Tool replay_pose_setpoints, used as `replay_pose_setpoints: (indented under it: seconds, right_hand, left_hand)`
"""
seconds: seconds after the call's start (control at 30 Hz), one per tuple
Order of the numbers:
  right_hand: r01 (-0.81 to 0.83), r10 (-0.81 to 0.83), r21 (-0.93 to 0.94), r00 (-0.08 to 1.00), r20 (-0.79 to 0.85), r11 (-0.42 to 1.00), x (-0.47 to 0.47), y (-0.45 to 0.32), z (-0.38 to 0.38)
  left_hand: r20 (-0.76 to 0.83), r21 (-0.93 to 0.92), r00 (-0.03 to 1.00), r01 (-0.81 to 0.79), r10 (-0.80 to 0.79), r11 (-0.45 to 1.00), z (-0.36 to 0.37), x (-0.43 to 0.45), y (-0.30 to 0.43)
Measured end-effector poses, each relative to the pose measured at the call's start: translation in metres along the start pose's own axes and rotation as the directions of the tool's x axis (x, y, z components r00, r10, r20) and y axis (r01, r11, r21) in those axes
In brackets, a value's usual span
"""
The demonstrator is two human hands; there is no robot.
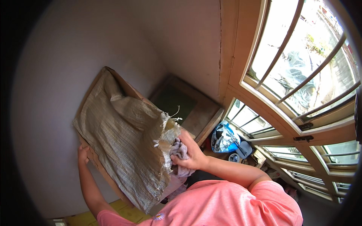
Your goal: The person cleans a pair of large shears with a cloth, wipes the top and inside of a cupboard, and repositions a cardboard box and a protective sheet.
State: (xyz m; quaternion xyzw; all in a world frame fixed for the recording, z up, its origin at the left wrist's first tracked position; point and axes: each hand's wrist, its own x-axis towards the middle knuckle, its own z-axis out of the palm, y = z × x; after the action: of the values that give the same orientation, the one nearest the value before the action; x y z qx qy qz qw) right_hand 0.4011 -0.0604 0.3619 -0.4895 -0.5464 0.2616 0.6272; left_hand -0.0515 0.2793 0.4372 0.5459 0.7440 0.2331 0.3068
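A frayed woven sack (121, 132) lies over a large cardboard piece (99, 162), tilted in front of me. Whether the cardboard is a flat sheet or a box, I cannot tell. My left hand (83, 154) grips its left edge, the fingertips partly behind it. At the torn right end, my right hand (192, 154) clutches a crumpled greyish-purple cloth (179, 151) against the ragged edge. Loose white threads (171, 118) stick out there.
A wooden piece of furniture (203, 118) with a dark green top area stands in the wall corner. Near the barred windows (282, 70) sits a blue bag (226, 138) with silvery contents. A small tub (234, 157) is below it. The plain wall (56, 99) rises at left.
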Motion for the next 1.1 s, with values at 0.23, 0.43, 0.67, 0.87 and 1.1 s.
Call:
replay_pose_setpoints:
  seconds: [0.23,0.43,0.67,0.87,1.1]
  right_hand:
    - [0.083,-0.088,0.032,0.972,0.217,0.996,0.01,0.012,-0.023]
    - [-0.475,0.474,-0.032,0.865,0.165,0.879,0.007,0.071,-0.106]
    - [-0.55,0.798,-0.638,0.575,0.178,0.539,0.027,0.264,-0.094]
    - [-0.045,0.487,-0.891,0.85,0.203,0.451,0.04,0.351,0.037]
    - [0.144,0.421,-0.857,0.823,0.382,0.495,-0.001,0.419,-0.016]
  left_hand:
    - [0.259,-0.148,0.962,0.13,-0.089,0.98,-0.009,0.039,-0.034]
    - [0.087,-0.039,0.981,0.174,-0.171,0.984,-0.005,0.04,-0.024]
    - [0.037,0.104,0.987,0.154,-0.159,0.983,0.013,0.043,-0.005]
    - [-0.014,0.143,1.0,-0.005,0.007,0.99,0.013,0.036,-0.028]
    - [0.081,0.006,0.996,0.048,-0.048,0.999,0.018,0.019,-0.032]
